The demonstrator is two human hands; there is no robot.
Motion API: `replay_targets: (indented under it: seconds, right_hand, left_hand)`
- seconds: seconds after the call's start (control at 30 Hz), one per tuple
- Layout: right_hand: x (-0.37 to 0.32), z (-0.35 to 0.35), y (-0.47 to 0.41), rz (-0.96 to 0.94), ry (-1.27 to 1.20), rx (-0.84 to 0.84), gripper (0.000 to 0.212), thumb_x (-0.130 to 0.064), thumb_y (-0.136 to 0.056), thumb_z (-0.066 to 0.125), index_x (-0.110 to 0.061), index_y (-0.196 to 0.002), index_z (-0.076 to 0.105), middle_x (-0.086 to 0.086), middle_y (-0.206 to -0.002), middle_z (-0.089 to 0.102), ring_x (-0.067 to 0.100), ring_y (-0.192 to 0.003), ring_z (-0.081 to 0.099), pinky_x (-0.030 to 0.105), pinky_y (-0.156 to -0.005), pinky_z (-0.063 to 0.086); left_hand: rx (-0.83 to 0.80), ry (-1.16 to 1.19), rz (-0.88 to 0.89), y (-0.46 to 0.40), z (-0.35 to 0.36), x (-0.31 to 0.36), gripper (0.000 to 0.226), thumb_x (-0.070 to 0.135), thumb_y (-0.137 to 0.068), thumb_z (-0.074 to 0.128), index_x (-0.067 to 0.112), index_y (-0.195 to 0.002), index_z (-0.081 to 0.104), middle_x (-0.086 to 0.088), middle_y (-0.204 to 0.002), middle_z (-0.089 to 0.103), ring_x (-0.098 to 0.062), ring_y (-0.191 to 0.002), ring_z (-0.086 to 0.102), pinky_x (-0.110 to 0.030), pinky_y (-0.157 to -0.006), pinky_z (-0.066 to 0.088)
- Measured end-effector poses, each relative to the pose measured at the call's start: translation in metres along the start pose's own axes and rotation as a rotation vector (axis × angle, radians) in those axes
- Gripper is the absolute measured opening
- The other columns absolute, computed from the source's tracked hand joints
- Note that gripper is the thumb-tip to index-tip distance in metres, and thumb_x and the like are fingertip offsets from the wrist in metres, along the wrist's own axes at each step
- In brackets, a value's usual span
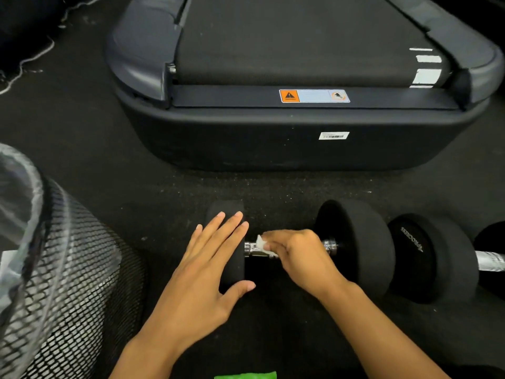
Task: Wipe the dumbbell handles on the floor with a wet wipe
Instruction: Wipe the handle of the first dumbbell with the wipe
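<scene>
The near dumbbell [355, 242] is lying on the floor [164, 192] with its chrome handle [252, 250] running left to right. The handle is being gripped by the right hand [297, 255], whose fingers [273, 242] are clenched around a wet wipe [261, 243] pressed onto the bar. The left weight head [226, 212] is being steadied by the left hand [207, 269], fingers spread flat and released. Bare chrome is showing on both sides of the wipe, so strokes along that axis are judged the coming move. A second dumbbell [426, 255] is lying further right.

Bin [68, 269] left of dumbbell [355, 247], treadmill [273, 138] behind.
</scene>
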State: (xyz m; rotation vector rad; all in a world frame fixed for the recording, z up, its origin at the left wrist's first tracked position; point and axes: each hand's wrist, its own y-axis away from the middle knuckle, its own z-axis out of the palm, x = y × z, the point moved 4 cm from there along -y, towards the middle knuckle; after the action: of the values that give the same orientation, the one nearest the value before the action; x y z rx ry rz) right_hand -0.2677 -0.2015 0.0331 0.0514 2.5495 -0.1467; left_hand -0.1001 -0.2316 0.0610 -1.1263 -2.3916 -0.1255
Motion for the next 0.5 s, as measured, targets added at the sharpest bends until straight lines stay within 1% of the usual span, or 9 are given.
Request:
replay_targets:
  seconds: [0.07, 0.1, 0.17, 0.23, 0.3, 0.37, 0.43, 0.5]
  right_hand:
    - [-0.007, 0.009, -0.002, -0.043, 0.046, 0.003, 0.022, -0.01, -0.086, 0.057, -0.007, -0.104, 0.07, 0.007, -0.107, 0.069, 0.02, -0.1, 0.065, 0.023, -0.09, 0.045]
    - [-0.011, 0.014, 0.002, -0.095, 0.079, -0.011, 0.026, -0.014, -0.085, 0.053, -0.007, -0.103, 0.07, 0.008, -0.107, 0.069, 0.022, -0.1, 0.065, 0.027, -0.09, 0.046]
    - [-0.008, 0.013, 0.012, -0.175, 0.108, 0.029, 0.035, -0.023, -0.084, 0.045, -0.008, -0.104, 0.07, 0.007, -0.109, 0.068, 0.02, -0.103, 0.064, 0.029, -0.092, 0.045]
    - [0.001, 0.009, 0.014, -0.163, 0.106, 0.091, 0.035, -0.023, -0.084, 0.046, -0.009, -0.104, 0.071, 0.006, -0.109, 0.068, 0.018, -0.103, 0.063, 0.031, -0.092, 0.048]
    - [-0.001, 0.013, 0.01, -0.11, 0.067, 0.109, 0.03, -0.017, -0.083, 0.052, -0.008, -0.103, 0.071, 0.007, -0.108, 0.069, 0.02, -0.102, 0.064, 0.036, -0.089, 0.051]
    - [-0.005, 0.025, 0.011, -0.148, 0.101, 0.107, 0.031, -0.018, -0.085, 0.05, -0.008, -0.107, 0.069, 0.008, -0.112, 0.067, 0.021, -0.107, 0.062, 0.037, -0.094, 0.048]
    - [0.001, 0.025, 0.019, -0.222, 0.124, 0.091, 0.032, -0.019, -0.087, 0.049, -0.01, -0.111, 0.068, 0.006, -0.117, 0.065, 0.019, -0.112, 0.059, 0.034, -0.098, 0.044]
    - [0.008, 0.018, 0.02, -0.231, 0.126, 0.13, 0.031, -0.019, -0.085, 0.05, -0.01, -0.109, 0.069, 0.006, -0.115, 0.066, 0.018, -0.109, 0.061, 0.034, -0.096, 0.047]
  left_hand:
    - [0.003, 0.005, -0.005, -0.001, 0.0, 0.0, 0.087, 0.044, -0.077, 0.067, 0.03, -0.146, 0.017, 0.018, -0.154, 0.01, -0.004, -0.142, 0.001, -0.031, -0.115, -0.001]
    - [-0.002, 0.011, -0.015, 0.0, 0.0, -0.001, 0.087, 0.044, -0.077, 0.068, 0.03, -0.146, 0.017, 0.019, -0.154, 0.01, -0.004, -0.142, 0.001, -0.031, -0.115, -0.001]
    - [-0.011, 0.015, -0.007, -0.001, 0.0, 0.001, 0.087, 0.045, -0.076, 0.067, 0.031, -0.146, 0.016, 0.019, -0.154, 0.009, -0.004, -0.142, 0.0, -0.029, -0.115, -0.002]
    - [-0.006, 0.015, -0.004, -0.001, 0.0, 0.002, 0.088, 0.045, -0.076, 0.066, 0.031, -0.146, 0.016, 0.02, -0.154, 0.008, -0.003, -0.142, 0.0, -0.028, -0.115, -0.003]
    - [0.005, 0.01, -0.005, -0.001, 0.0, 0.001, 0.088, 0.044, -0.076, 0.067, 0.031, -0.146, 0.016, 0.02, -0.154, 0.008, -0.003, -0.142, -0.001, -0.027, -0.115, -0.004]
    - [0.007, 0.004, -0.007, -0.001, 0.001, 0.001, 0.088, 0.043, -0.076, 0.069, 0.03, -0.146, 0.018, 0.019, -0.154, 0.01, -0.004, -0.142, 0.001, -0.03, -0.115, -0.002]
    - [0.0, 0.009, -0.009, -0.001, 0.001, 0.0, 0.088, 0.044, -0.076, 0.069, 0.029, -0.146, 0.019, 0.018, -0.154, 0.011, -0.005, -0.142, 0.002, -0.032, -0.114, 0.0]
    - [0.012, 0.012, -0.003, 0.0, 0.001, 0.0, 0.087, 0.045, -0.076, 0.067, 0.029, -0.146, 0.019, 0.018, -0.154, 0.011, -0.006, -0.142, 0.002, -0.033, -0.114, 0.0]
